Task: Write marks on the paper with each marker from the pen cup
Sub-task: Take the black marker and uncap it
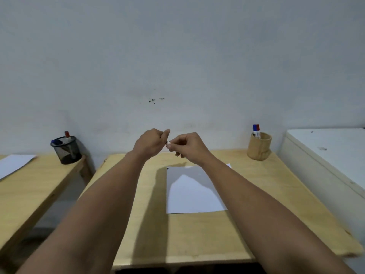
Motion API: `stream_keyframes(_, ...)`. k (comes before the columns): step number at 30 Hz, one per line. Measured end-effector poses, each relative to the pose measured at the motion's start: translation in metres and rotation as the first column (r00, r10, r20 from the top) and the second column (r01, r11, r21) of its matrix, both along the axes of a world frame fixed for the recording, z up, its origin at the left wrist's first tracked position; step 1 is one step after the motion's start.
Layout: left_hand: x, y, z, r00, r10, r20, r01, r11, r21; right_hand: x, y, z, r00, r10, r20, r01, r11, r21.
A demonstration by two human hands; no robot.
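Right now both hands meet mid-air, left hand (151, 144) curled and right hand (186, 147) pinching a small white thing (168, 143) btwn them, w/ the paper (192, 191) directly below and the pen cup (259, 146) off to my right, nearer the right hand.

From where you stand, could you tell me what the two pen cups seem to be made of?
The tan pen cup looks like matte wood or cork: pale brown, solid-walled, slightly uneven; I cannot tell which. The black pen cup on the neighbouring table seems to be wire mesh: its wall is see-through.

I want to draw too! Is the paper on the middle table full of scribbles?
No, the paper on the table is nearly all blank white, with just a tiny dark mark at its far left corner.
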State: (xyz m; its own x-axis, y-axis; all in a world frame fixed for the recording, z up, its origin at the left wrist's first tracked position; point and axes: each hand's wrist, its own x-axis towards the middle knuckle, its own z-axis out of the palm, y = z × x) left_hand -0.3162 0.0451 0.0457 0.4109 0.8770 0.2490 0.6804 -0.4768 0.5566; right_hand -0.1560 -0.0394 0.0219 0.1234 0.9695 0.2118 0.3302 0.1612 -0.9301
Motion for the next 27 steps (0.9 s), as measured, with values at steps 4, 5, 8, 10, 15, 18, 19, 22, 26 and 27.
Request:
stream_keyframes(4,-0.032,0.02,-0.017,0.987,0.157,-0.041,-0.153,0.985,0.077,0.005,0.005,-0.022,0.987,-0.104,0.121,0.099,0.994,0.049)
stream_keyframes(5,-0.041,0.024,-0.022,0.978,0.197,-0.073,-0.19,0.977,0.101,0.011,0.006,-0.027,0.986,-0.133,0.096,0.129,0.991,0.047)
stream_keyframes(8,-0.053,0.031,-0.046,0.935,0.23,-0.27,-0.187,0.967,0.175,0.027,0.011,-0.037,0.972,-0.217,-0.095,0.214,0.976,-0.042)
stream_keyframes(10,-0.047,0.034,-0.064,0.894,0.203,-0.4,-0.132,0.971,0.199,0.034,0.016,-0.041,0.913,-0.263,-0.311,0.228,0.963,-0.146)
stream_keyframes(15,-0.025,0.042,-0.095,0.784,0.158,-0.6,-0.036,0.977,0.21,0.047,0.026,-0.047,0.599,-0.264,-0.756,0.017,0.948,-0.318)
stream_keyframes(18,-0.023,0.045,-0.111,0.788,0.174,-0.59,-0.042,0.972,0.23,0.053,0.032,-0.056,0.538,-0.228,-0.811,-0.047,0.953,-0.3)
stream_keyframes(19,-0.024,0.046,-0.115,0.793,0.176,-0.583,-0.046,0.972,0.231,0.054,0.034,-0.061,0.544,-0.213,-0.811,-0.048,0.958,-0.284)
stream_keyframes(22,-0.031,0.047,-0.122,0.842,0.175,-0.511,-0.098,0.98,0.174,0.05,0.038,-0.069,0.661,-0.221,-0.717,0.026,0.962,-0.273)
stream_keyframes(26,-0.044,0.032,-0.124,0.93,0.24,-0.279,-0.177,0.956,0.232,0.032,0.041,-0.072,0.79,-0.37,-0.489,0.246,0.922,-0.3)
stream_keyframes(27,-0.047,0.024,-0.126,0.957,0.218,-0.193,-0.157,0.945,0.287,0.027,0.041,-0.073,0.798,-0.379,-0.469,0.269,0.92,-0.286)
